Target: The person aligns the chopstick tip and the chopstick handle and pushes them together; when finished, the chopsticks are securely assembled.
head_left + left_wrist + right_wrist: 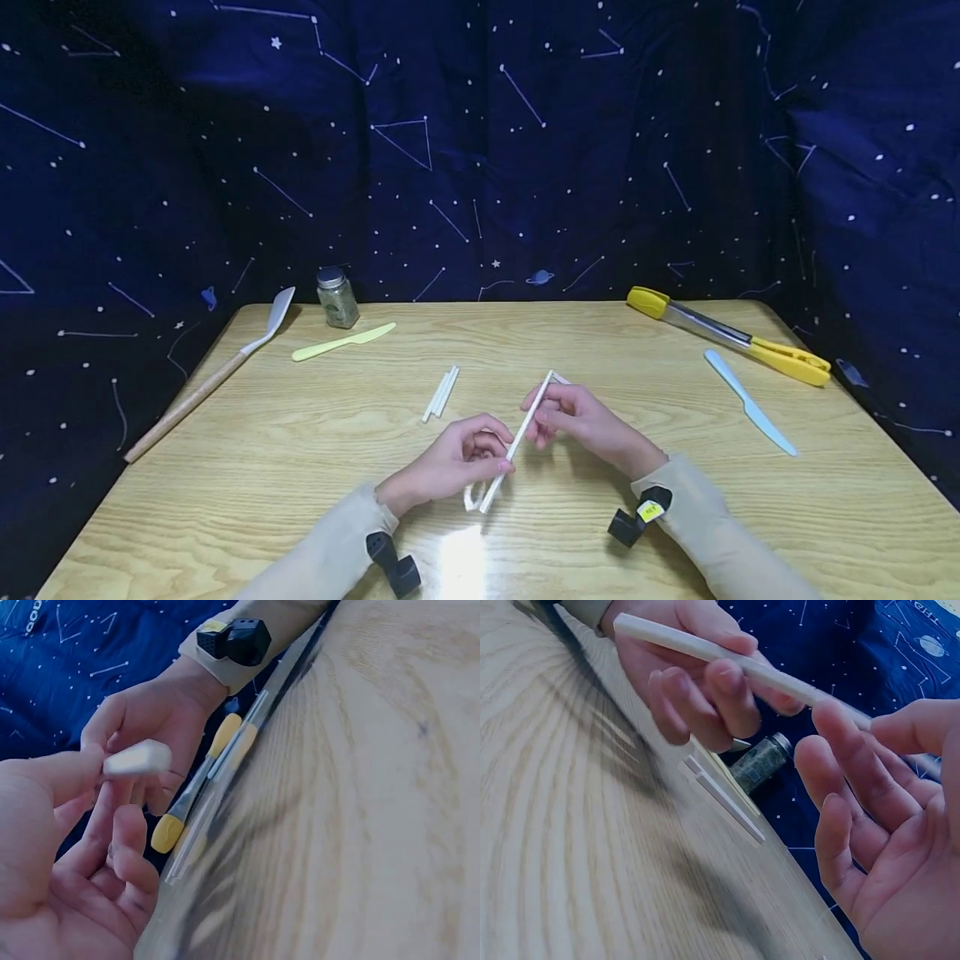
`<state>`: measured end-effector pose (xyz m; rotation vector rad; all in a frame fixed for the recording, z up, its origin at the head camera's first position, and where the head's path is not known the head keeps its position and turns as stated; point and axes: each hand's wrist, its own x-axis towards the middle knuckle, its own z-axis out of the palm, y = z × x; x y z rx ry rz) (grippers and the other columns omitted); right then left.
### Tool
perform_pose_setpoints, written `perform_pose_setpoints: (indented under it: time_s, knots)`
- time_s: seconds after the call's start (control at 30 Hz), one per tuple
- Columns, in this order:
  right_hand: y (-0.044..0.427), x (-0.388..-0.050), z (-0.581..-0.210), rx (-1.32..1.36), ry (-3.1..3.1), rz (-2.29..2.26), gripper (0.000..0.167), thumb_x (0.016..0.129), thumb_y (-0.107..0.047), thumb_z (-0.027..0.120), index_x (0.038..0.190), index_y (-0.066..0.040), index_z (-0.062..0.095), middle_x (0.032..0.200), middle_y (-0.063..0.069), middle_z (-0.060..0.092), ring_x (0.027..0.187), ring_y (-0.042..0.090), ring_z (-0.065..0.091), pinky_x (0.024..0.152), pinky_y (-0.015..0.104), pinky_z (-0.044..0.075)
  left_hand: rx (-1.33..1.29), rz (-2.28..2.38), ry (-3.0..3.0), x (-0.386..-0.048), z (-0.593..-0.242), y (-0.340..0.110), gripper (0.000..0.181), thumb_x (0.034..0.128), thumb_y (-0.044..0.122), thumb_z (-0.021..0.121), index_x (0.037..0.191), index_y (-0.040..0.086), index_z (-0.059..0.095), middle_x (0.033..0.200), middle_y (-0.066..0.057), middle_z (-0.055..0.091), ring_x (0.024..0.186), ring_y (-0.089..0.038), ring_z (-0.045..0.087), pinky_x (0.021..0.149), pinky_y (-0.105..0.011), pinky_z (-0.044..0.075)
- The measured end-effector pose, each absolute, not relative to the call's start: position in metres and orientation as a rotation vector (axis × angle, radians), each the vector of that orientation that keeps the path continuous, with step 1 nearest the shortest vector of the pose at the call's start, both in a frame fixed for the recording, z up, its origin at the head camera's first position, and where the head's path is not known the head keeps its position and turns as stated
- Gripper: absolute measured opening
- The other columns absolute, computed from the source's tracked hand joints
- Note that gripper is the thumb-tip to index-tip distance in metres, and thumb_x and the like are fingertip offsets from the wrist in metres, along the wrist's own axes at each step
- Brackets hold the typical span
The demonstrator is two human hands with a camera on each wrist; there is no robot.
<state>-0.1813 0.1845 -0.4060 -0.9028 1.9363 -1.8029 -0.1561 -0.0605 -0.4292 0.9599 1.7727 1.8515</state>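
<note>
- Left hand [450,461] pinches a straight, faceted white stick [682,643], nearer than and right of the loose white sticks [437,397].
- Right hand [583,419] pinches its far end, right of the loose white sticks.
- Glass jar [340,307] stands beyond them, leftward.
- Wood-grained tabletop [225,500] lies beneath them.

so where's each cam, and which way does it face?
Head: on the head, facing forward and down at the wooden table; left grip, right grip, sleeves show.
Left wrist: on that wrist, looking past left grip toward right grip and yellow tongs.
Right wrist: on that wrist, looking past right grip toward left grip and spice jar.
Shared: both wrist views catch both grips and the white stick.
</note>
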Motion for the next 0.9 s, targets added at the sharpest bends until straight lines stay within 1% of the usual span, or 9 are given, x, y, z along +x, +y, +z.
perform_pose_setpoints:
  time_s: [0.07, 0.17, 0.23, 0.33, 0.43, 0.67, 0.7, 0.83, 0.9]
  knots:
    - [0.185, -0.181, -0.404, -0.874, 1.95, -1.795, 0.036, 0.099, -0.005, 0.045, 0.123, 0.02, 0.037, 0.083, 0.005, 0.068, 0.069, 0.012, 0.064, 0.068, 0.031, 0.056, 0.961, 1.864, 1.791, -0.157, -0.426, -0.06, 0.037, 0.0902, 0.001, 0.062, 0.123, -0.007, 0.047, 0.09, -0.033, 0.06, 0.069, -0.004, 0.058, 0.058, -0.017, 0.047]
    - [0.189, -0.182, -0.401, -0.806, 2.013, -1.769, 0.037, 0.099, -0.007, 0.045, 0.13, 0.011, 0.036, 0.084, 0.006, 0.067, 0.068, 0.014, 0.063, 0.069, 0.03, 0.055, 0.956, 1.902, 1.842, -0.159, -0.422, -0.062, 0.045, 0.0904, -0.001, 0.061, 0.132, -0.002, 0.042, 0.088, -0.025, 0.06, 0.063, -0.007, 0.057, 0.051, -0.024, 0.05]
    - [0.192, -0.183, -0.398, -0.764, 2.054, -1.752, 0.035, 0.099, -0.009, 0.045, 0.13, 0.005, 0.038, 0.084, 0.005, 0.067, 0.068, 0.016, 0.063, 0.07, 0.03, 0.054, 0.949, 1.933, 1.876, -0.161, -0.42, -0.064, 0.05, 0.0907, -0.003, 0.06, 0.136, 0.0, 0.039, 0.087, -0.02, 0.06, 0.063, -0.009, 0.058, 0.053, -0.03, 0.053]
    - [0.198, -0.185, -0.394, -0.728, 2.094, -1.743, 0.032, 0.099, -0.011, 0.046, 0.129, -0.001, 0.041, 0.085, 0.004, 0.067, 0.069, 0.018, 0.063, 0.071, 0.029, 0.053, 0.947, 1.96, 1.911, -0.165, -0.418, -0.068, 0.052, 0.0911, -0.003, 0.059, 0.138, 0.001, 0.037, 0.087, -0.018, 0.059, 0.063, -0.009, 0.058, 0.055, -0.034, 0.055]
    - [0.205, -0.189, -0.391, -0.725, 2.141, -1.736, 0.03, 0.1, -0.012, 0.046, 0.128, -0.001, 0.043, 0.085, 0.006, 0.066, 0.069, 0.021, 0.063, 0.07, 0.03, 0.052, 0.962, 1.959, 1.938, -0.17, -0.417, -0.073, 0.053, 0.0913, -0.004, 0.058, 0.139, 0.0, 0.036, 0.088, -0.017, 0.059, 0.065, -0.008, 0.059, 0.056, -0.036, 0.056]
    - [0.221, -0.198, -0.39, -0.653, 2.284, -1.68, 0.03, 0.103, -0.016, 0.044, 0.125, 0.005, 0.044, 0.087, 0.007, 0.065, 0.071, 0.023, 0.063, 0.069, 0.029, 0.052, 0.891, 1.974, 1.993, -0.185, -0.42, -0.091, 0.054, 0.0916, -0.004, 0.057, 0.139, 0.0, 0.033, 0.087, -0.006, 0.057, 0.061, -0.009, 0.059, 0.052, -0.041, 0.056]
    - [0.223, -0.199, -0.39, -0.644, 2.288, -1.681, 0.03, 0.103, -0.015, 0.044, 0.124, 0.006, 0.044, 0.087, 0.007, 0.065, 0.071, 0.023, 0.062, 0.069, 0.029, 0.052, 0.863, 1.974, 2.004, -0.187, -0.421, -0.095, 0.054, 0.0919, -0.004, 0.057, 0.14, 0.0, 0.032, 0.087, -0.007, 0.057, 0.06, -0.01, 0.059, 0.051, -0.041, 0.055]
    - [0.228, -0.201, -0.393, -0.617, 2.3, -1.684, 0.028, 0.101, -0.008, 0.044, 0.122, 0.011, 0.046, 0.086, 0.009, 0.063, 0.07, 0.02, 0.06, 0.067, 0.029, 0.052, 0.759, 1.943, 2.074, -0.197, -0.424, -0.111, 0.054, 0.0932, -0.003, 0.056, 0.141, 0.0, 0.03, 0.088, -0.022, 0.056, 0.056, -0.012, 0.058, 0.049, -0.037, 0.055]
    - [0.23, -0.202, -0.396, -0.612, 2.322, -1.685, 0.025, 0.101, -0.006, 0.043, 0.119, 0.01, 0.048, 0.085, 0.009, 0.062, 0.069, 0.017, 0.059, 0.065, 0.028, 0.052, 0.705, 1.927, 2.105, -0.2, -0.425, -0.117, 0.054, 0.0936, -0.003, 0.055, 0.141, 0.0, 0.029, 0.091, -0.029, 0.056, 0.056, -0.012, 0.059, 0.049, -0.036, 0.055]
